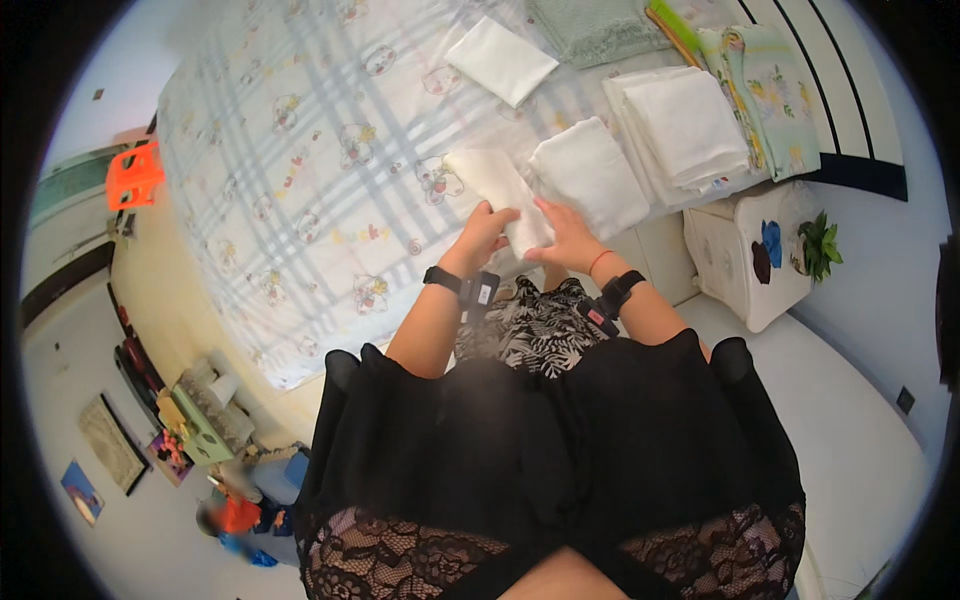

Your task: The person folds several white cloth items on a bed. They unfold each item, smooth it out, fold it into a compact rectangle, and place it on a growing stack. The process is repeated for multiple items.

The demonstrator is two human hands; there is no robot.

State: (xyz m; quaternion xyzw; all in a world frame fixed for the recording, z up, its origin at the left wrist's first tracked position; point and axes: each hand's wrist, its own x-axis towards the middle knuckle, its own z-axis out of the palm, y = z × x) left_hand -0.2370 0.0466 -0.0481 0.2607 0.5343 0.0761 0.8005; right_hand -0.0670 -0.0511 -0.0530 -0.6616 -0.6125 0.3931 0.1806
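A narrow folded white cloth (497,180) lies at the near edge of the bed. My left hand (480,238) grips its near left side, with the thumb on top and some fingers hidden. On the opposite side, my right hand (570,238) holds the same cloth, thumb and forefinger set apart along its edge. Just right of it rests a wider folded white cloth (590,175). Farther right is a stack of folded white cloths (690,125). Another folded white piece (500,62) lies farther up the bed.
The bed (300,190) has a pale checked, cartoon-printed sheet. Toward its far right are a grey-green textile (600,30), a green brush (676,27) and folded floral fabric (775,95). A white nightstand (720,250) stands right. Far left are an orange stool (133,177) and a person (238,514).
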